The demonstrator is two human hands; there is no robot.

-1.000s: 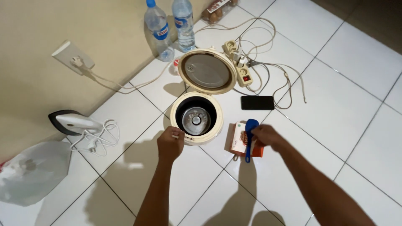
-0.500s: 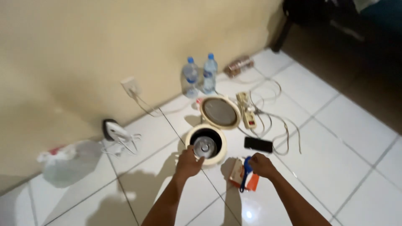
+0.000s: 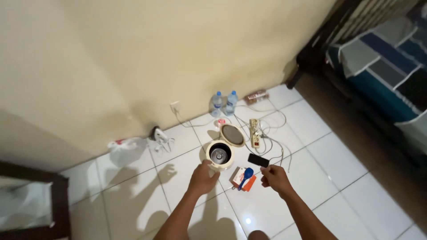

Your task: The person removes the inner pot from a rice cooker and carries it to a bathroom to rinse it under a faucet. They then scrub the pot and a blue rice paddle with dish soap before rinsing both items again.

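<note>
A cream rice cooker (image 3: 219,155) stands on the white tiled floor with its lid (image 3: 232,134) swung open and no inner pot in it. My left hand (image 3: 202,180) hovers at the cooker's near edge, back toward me and fingers hidden. A blue rice spoon (image 3: 246,175) lies across a white and orange box (image 3: 236,177) just right of the cooker. My right hand (image 3: 275,178) is to the right of the box, loosely curled and holding nothing. A black phone (image 3: 258,160) lies beyond the box.
A power strip (image 3: 254,132) with tangled cords, two water bottles (image 3: 223,103), an egg carton (image 3: 256,94), an iron (image 3: 159,135) and a plastic bag (image 3: 124,146) lie along the wall. A bed (image 3: 382,66) is at right, and a dark wooden frame (image 3: 31,204) is at lower left.
The view has risen far above the floor. My right hand has let go of the blue spoon, which now rests on the box. My left hand has come off the cooker's rim.
</note>
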